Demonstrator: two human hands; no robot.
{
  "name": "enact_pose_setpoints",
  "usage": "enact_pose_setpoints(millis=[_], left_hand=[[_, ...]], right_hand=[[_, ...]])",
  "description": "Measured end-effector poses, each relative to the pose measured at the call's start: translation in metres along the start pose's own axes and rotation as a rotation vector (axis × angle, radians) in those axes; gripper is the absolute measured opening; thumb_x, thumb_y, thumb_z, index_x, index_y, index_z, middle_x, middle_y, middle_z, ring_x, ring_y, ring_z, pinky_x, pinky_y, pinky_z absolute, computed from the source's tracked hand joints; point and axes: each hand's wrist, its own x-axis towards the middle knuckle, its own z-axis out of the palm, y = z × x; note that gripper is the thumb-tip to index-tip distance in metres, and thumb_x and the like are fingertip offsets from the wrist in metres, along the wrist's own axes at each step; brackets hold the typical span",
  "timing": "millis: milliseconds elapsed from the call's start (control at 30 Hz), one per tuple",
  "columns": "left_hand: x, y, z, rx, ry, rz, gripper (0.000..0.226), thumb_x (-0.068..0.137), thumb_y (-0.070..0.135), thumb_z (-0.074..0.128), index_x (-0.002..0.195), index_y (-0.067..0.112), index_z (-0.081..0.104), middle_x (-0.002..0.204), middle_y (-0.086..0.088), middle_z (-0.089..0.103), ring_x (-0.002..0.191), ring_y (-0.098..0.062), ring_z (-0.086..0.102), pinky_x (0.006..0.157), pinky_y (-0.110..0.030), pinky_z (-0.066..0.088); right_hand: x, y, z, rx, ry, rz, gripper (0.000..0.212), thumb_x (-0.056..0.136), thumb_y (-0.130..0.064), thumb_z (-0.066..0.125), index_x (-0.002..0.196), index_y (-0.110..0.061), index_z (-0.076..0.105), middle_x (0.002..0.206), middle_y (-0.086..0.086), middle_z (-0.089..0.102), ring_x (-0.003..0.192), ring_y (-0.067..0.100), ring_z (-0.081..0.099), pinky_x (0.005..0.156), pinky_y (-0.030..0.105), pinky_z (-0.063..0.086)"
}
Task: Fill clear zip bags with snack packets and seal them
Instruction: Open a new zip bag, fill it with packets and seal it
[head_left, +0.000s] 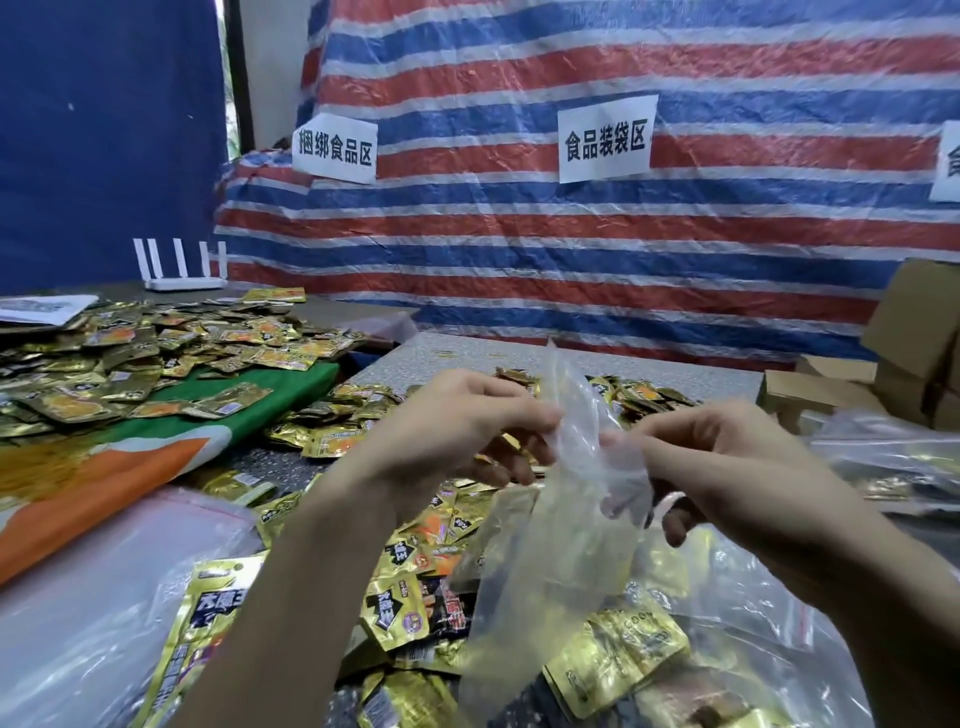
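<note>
A clear zip bag (550, 561) hangs between my two hands above the table, its mouth end up and crumpled. My left hand (457, 431) pinches the bag's top edge from the left. My right hand (727, 467) pinches the same edge from the right, fingers curled round the plastic. The bag looks empty; gold packets show through it from behind. Gold snack packets (415, 566) lie loose in a heap under my hands. A filled clear bag (649, 654) of packets lies at the bottom right.
A larger spread of gold packets (140, 358) covers a green and orange cloth (156, 467) at the left. Empty clear bags (93, 597) lie bottom left. Cardboard boxes (904, 358) and more filled bags (893, 457) stand at the right. A white router (182, 270) sits at the back.
</note>
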Motion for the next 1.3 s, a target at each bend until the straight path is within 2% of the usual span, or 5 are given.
enact_pose_setpoints(millis=[200,500,933,1133,1300], left_hand=[[-0.008,0.001,-0.044,-0.046,0.367,0.068,0.036,0.083,0.006,0.059,0.048,0.016,0.064,0.056,-0.006,0.060,0.052,-0.016,0.060,0.046,-0.023,0.049],[-0.007,0.002,-0.017,0.027,0.027,0.086,0.027,0.089,0.002,0.050,0.066,0.004,0.064,0.059,-0.004,0.065,0.052,-0.016,0.060,0.042,-0.023,0.044],[0.011,-0.023,-0.019,0.119,0.034,-0.021,0.044,0.096,0.010,0.050,0.054,0.018,0.059,0.062,-0.007,0.063,0.053,-0.021,0.064,0.044,-0.027,0.052],[0.009,-0.040,-0.064,0.154,-0.235,-0.068,0.036,0.093,0.047,0.060,0.082,0.014,0.070,0.086,-0.002,0.074,0.081,-0.023,0.072,0.061,-0.027,0.056],[0.043,-0.102,-0.104,0.569,0.315,-0.362,0.023,0.100,0.026,0.051,0.099,0.005,0.062,0.092,-0.010,0.066,0.079,-0.023,0.061,0.072,-0.035,0.050]], right_hand=[[-0.003,0.000,-0.014,-0.115,0.074,0.044,0.031,0.086,-0.019,0.069,0.058,-0.005,0.070,0.053,0.011,0.060,0.040,0.011,0.045,0.040,0.020,0.034],[-0.013,-0.004,0.011,-0.463,-0.063,-0.687,0.029,0.085,-0.017,0.069,0.110,-0.032,0.070,0.121,-0.017,0.064,0.082,0.002,0.062,0.060,0.009,0.046],[0.019,0.042,0.000,-0.647,-0.015,-0.565,0.026,0.079,-0.032,0.083,0.100,-0.039,0.069,0.107,-0.017,0.061,0.100,0.008,0.063,0.086,0.030,0.054],[-0.009,0.003,-0.013,-0.565,-0.160,-0.574,0.021,0.088,-0.046,0.068,0.086,-0.026,0.067,0.077,-0.013,0.066,0.053,0.006,0.063,0.042,0.019,0.047],[-0.012,-0.003,-0.022,-0.517,-0.170,-0.514,0.019,0.085,-0.045,0.067,0.088,-0.027,0.068,0.073,-0.002,0.067,0.050,0.014,0.065,0.041,0.034,0.050]])
